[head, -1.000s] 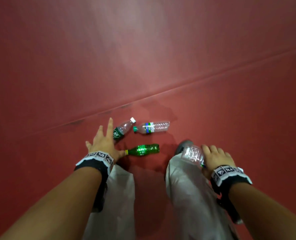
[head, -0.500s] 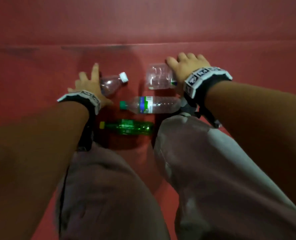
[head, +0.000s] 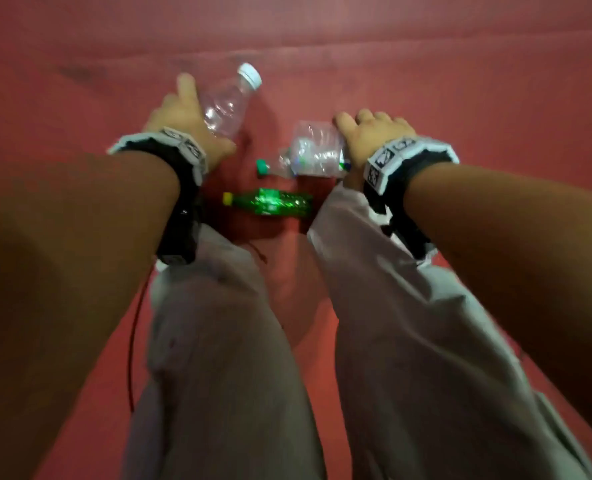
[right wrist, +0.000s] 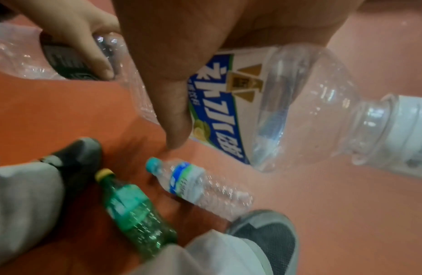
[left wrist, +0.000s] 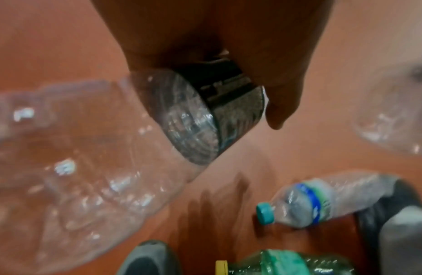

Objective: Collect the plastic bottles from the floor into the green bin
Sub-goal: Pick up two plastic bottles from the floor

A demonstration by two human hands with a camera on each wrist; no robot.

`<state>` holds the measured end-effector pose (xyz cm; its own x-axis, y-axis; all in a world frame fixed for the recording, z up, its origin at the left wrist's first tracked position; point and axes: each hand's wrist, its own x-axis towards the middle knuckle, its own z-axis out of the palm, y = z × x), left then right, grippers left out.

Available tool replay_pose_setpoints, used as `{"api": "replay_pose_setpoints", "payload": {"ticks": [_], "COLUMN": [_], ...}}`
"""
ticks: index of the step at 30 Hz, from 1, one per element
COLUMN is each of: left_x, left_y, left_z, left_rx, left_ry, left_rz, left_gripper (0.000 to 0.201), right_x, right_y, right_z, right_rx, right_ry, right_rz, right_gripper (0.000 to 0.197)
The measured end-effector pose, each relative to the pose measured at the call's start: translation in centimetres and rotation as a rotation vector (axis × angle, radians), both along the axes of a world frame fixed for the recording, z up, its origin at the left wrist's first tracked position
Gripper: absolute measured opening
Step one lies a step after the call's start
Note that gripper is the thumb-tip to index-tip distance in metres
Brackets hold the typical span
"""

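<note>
My left hand [head: 183,123] grips a clear bottle with a white cap [head: 228,102] by its dark-labelled lower part [left wrist: 193,115]; the bottle tilts up off the red floor. In my right hand [head: 370,136] is a second clear bottle [head: 317,147], held around its white and blue label [right wrist: 252,93]. Two bottles lie on the floor between my feet: a clear bottle with a teal cap [head: 277,166] and a green bottle with a yellow cap [head: 270,202]. The green bin is not in view.
My legs in grey trousers [head: 225,341] fill the lower half of the head view. A dark shoe [right wrist: 75,154] and a grey shoe [right wrist: 264,236] stand either side of the lying bottles. A seam [head: 391,39] crosses the red floor beyond.
My left hand, spread open a second ago, has closed round the white-capped bottle and lifted it. The right hand has kept hold of its bottle and come forward beside the left.
</note>
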<state>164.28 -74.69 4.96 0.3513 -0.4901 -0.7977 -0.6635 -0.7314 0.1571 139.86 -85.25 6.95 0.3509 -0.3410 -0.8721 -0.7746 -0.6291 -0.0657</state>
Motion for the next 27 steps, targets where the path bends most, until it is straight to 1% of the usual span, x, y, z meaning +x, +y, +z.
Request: {"api": "replay_pose_setpoints", "payload": {"ticks": [2,3,5,6,7,8,10,11,12,13,14,16,18,20,23,27], "left_x": [1.9,3.6,6.1,8.2,9.5,11.5,13.8,15.2,15.7,16.2,16.4,17.0,17.9,18.7,20.0,21.9], "left_y": [-0.7,-1.4,-2.4,-3.2,-3.5,-4.4,-5.8,-6.3,-6.0,-5.3,-5.0,-2.3,1.2,5.3,14.4,26.1], "left_z": [7.3,12.0,20.2,25.7,30.2,35.9,42.9,48.4,52.7,57.8,61.4,68.8,74.3,78.3,84.0,89.2], "left_rx": [-0.012,-0.026,-0.051,-0.078,-0.099,-0.144,-0.217,-0.308,-0.370,-0.451,-0.517,-0.662,-0.766,-0.815,-0.832,-0.851], "left_ry": [0.008,-0.006,-0.027,-0.063,-0.089,-0.139,-0.197,-0.263,-0.304,-0.362,-0.406,-0.486,-0.558,-0.638,-0.779,-0.966], "left_rz": [0.056,0.082,0.113,0.140,0.176,0.223,0.290,0.341,0.407,0.479,0.528,0.674,0.810,0.914,1.079,1.239], "left_gripper": [0.088,0.084,0.072,0.068,0.066,0.066,0.065,0.065,0.064,0.062,0.061,0.060,0.063,0.068,0.073,0.074], "right_x": [2.1,3.6,6.2,8.4,10.1,12.6,15.9,18.1,19.3,20.8,22.0,25.1,28.4,31.4,36.8,43.5], "right_y": [0.3,-0.1,-0.7,-1.6,-2.1,-3.4,-5.4,-7.0,-7.7,-8.3,-8.8,-8.8,-7.5,-5.2,1.9,13.0], "right_z": [7.0,11.1,18.0,22.5,26.4,31.1,36.6,41.1,44.8,49.6,53.0,60.8,67.2,71.8,78.4,84.5], "right_rx": [-0.011,-0.035,-0.069,-0.095,-0.108,-0.145,-0.179,-0.219,-0.246,-0.283,-0.319,-0.400,-0.479,-0.498,-0.500,-0.446], "right_ry": [-0.013,-0.029,-0.057,-0.096,-0.112,-0.158,-0.253,-0.352,-0.417,-0.491,-0.543,-0.645,-0.717,-0.805,-0.938,-1.134], "right_rz": [-0.024,-0.030,-0.054,-0.061,-0.077,-0.089,-0.123,-0.100,-0.063,-0.004,0.036,0.156,0.263,0.332,0.483,0.644], "right_gripper": [0.077,0.076,0.075,0.076,0.079,0.081,0.081,0.080,0.078,0.076,0.075,0.079,0.082,0.080,0.074,0.067]}}
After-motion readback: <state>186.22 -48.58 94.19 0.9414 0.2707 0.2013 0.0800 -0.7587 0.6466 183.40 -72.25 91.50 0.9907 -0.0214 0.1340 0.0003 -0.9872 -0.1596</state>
